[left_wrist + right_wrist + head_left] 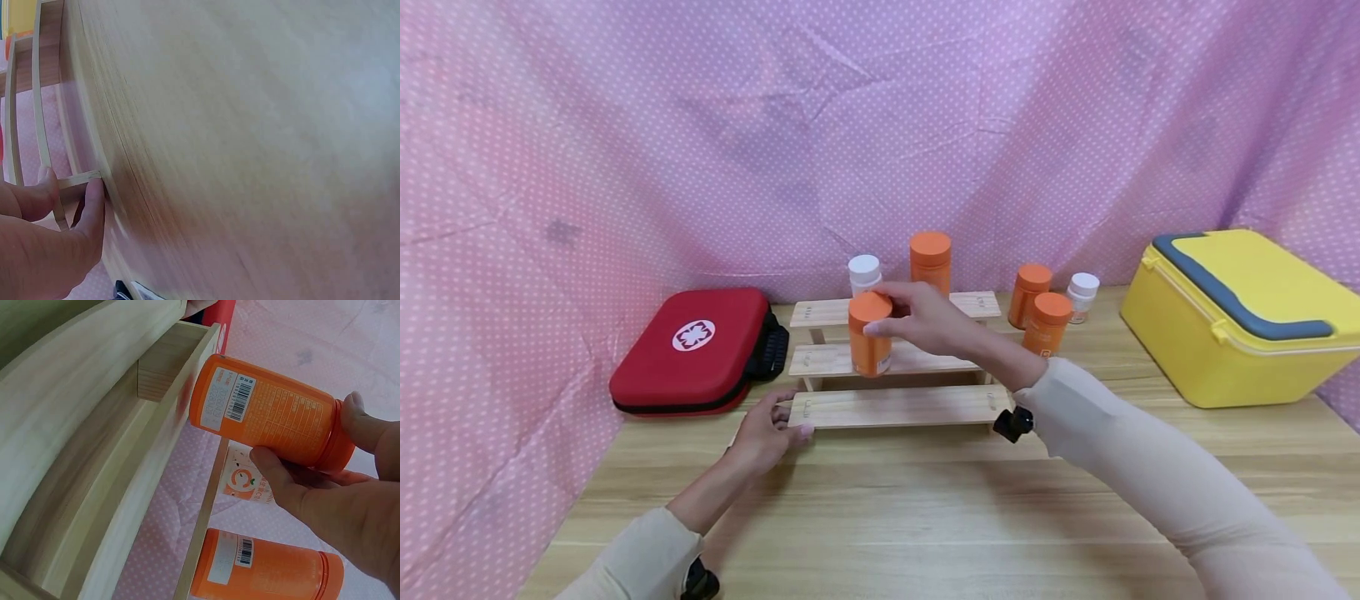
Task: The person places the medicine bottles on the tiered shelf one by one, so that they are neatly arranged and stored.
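My right hand [928, 321] grips an orange pill bottle [870, 337] near its lid, upright over the middle step of a three-step wooden rack [898, 407]. In the right wrist view the held bottle [262, 412] shows its barcode label; whether its base touches the step I cannot tell. My left hand [765, 435] holds the left end of the rack's lowest step, thumb and fingers pinching the wood in the left wrist view. On the top step stand a white bottle [865, 272] and another orange bottle [930, 258].
Right of the rack are two orange bottles [1031, 287] and a small white bottle [1082, 297] on the wooden table [880, 517]. A yellow box [1210, 350] with a grey handle sits farther right. On the left lies a red first-aid case [692, 367]. A pink dotted cloth [880, 125] hangs behind.
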The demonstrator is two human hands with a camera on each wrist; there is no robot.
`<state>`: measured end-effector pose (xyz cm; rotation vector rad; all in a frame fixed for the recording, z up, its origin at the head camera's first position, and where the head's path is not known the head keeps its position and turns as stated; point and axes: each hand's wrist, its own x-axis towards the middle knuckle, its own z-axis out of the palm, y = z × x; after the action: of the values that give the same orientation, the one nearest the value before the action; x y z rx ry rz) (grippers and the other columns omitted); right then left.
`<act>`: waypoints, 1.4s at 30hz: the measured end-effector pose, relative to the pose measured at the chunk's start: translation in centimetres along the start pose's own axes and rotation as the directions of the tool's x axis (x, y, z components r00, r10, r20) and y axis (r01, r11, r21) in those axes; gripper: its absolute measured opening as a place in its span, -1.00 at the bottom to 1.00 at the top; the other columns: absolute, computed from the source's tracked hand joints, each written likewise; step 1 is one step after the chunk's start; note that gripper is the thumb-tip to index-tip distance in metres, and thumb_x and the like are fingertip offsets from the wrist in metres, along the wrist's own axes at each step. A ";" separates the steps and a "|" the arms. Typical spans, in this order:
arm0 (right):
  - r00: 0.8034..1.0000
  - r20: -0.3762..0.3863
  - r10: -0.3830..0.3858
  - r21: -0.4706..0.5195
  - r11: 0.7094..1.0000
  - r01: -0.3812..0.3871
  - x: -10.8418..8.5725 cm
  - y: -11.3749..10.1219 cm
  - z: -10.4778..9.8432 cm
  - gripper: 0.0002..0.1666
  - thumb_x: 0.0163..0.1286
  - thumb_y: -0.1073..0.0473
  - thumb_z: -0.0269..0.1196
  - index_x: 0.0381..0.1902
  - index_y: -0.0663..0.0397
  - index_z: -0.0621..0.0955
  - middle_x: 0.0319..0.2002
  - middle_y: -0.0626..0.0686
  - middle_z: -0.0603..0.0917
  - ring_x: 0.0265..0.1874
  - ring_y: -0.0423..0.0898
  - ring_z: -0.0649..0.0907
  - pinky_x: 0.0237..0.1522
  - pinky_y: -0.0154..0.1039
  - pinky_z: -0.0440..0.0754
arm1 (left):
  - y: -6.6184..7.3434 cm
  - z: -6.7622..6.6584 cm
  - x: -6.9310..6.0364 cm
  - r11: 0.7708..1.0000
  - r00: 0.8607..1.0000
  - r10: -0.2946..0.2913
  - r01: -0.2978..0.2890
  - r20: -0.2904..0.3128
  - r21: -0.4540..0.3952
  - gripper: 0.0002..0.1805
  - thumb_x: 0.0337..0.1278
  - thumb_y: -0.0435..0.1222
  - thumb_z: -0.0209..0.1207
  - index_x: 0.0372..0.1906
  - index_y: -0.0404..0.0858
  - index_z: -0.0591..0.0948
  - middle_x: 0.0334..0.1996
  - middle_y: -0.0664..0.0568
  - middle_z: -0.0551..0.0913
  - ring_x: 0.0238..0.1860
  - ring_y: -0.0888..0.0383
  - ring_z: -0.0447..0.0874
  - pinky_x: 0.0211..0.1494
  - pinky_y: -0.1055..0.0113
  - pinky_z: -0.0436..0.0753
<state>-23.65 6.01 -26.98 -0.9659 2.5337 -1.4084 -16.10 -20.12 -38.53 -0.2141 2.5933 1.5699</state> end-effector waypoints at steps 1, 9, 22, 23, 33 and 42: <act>1.000 -0.003 0.012 -0.011 1.000 -0.012 0.2 0.0 0.1 -0.43 0.26 0.14 0.36 0.22 0.08 0.53 -0.06 0.02 0.66 -0.13 -0.11 0.61 -0.03 -0.22 0.56 | 0.0 0.0 0.0 1.000 1.000 -0.003 0.003 0.000 -0.002 -0.35 0.02 -0.56 0.29 0.27 -0.36 0.35 -0.10 -0.24 0.63 -0.22 0.13 0.57 -0.29 0.45 0.54; 0.997 0.023 0.068 -0.039 0.997 -0.067 1.0 0.2 0.4 -0.41 0.24 0.10 0.38 0.22 0.05 0.53 -0.05 0.00 0.66 -0.09 -0.10 0.62 0.00 -0.21 0.54 | 0.1 -0.1 -0.1 1.000 1.000 -0.004 0.004 0.005 0.010 -0.36 0.02 -0.55 0.29 0.26 -0.36 0.36 -0.10 -0.25 0.62 -0.21 0.12 0.58 -0.29 0.44 0.54; 0.995 0.040 0.094 -0.037 0.995 -0.093 1.3 0.0 0.4 -0.40 0.22 0.11 0.39 0.22 0.04 0.53 -0.09 -0.01 0.66 -0.11 -0.06 0.62 -0.05 -0.20 0.56 | 0.1 -0.1 0.0 1.000 1.000 0.007 -0.007 0.002 0.026 -0.36 0.01 -0.56 0.29 0.25 -0.36 0.37 -0.12 -0.24 0.63 -0.23 0.12 0.56 -0.31 0.46 0.51; 0.995 0.041 0.095 -0.035 0.995 -0.093 1.3 0.0 0.4 -0.40 0.22 0.11 0.39 0.22 0.04 0.53 -0.09 -0.01 0.66 -0.11 -0.05 0.62 -0.05 -0.20 0.56 | 0.1 -0.1 0.0 1.000 1.000 0.006 -0.006 0.002 0.026 -0.36 0.01 -0.56 0.29 0.25 -0.36 0.37 -0.12 -0.23 0.63 -0.23 0.12 0.56 -0.32 0.45 0.51; 0.994 0.047 0.097 0.004 0.995 -0.097 1.1 0.0 0.2 -0.43 0.22 0.13 0.39 0.19 0.06 0.53 -0.03 0.02 0.64 -0.05 -0.03 0.61 0.02 -0.16 0.54 | 0.1 -0.1 0.0 1.000 1.000 0.007 -0.007 0.009 0.017 -0.36 0.02 -0.57 0.28 0.26 -0.37 0.36 -0.11 -0.25 0.62 -0.22 0.12 0.57 -0.32 0.46 0.52; 0.992 0.066 0.112 -0.001 0.994 -0.112 -1.5 0.3 -1.9 -0.40 0.22 0.16 0.39 0.20 0.18 0.49 0.07 0.14 0.61 0.05 0.04 0.60 0.06 -0.12 0.55 | 0.1 -0.2 0.1 0.999 1.000 0.005 -0.005 0.009 0.042 -0.37 0.02 -0.56 0.28 0.25 -0.35 0.37 -0.13 -0.21 0.64 -0.22 0.12 0.55 -0.30 0.44 0.52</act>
<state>-23.24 8.40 -26.41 -0.8409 2.4955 -1.3266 -16.26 -20.22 -38.41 -0.1967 2.6188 1.5132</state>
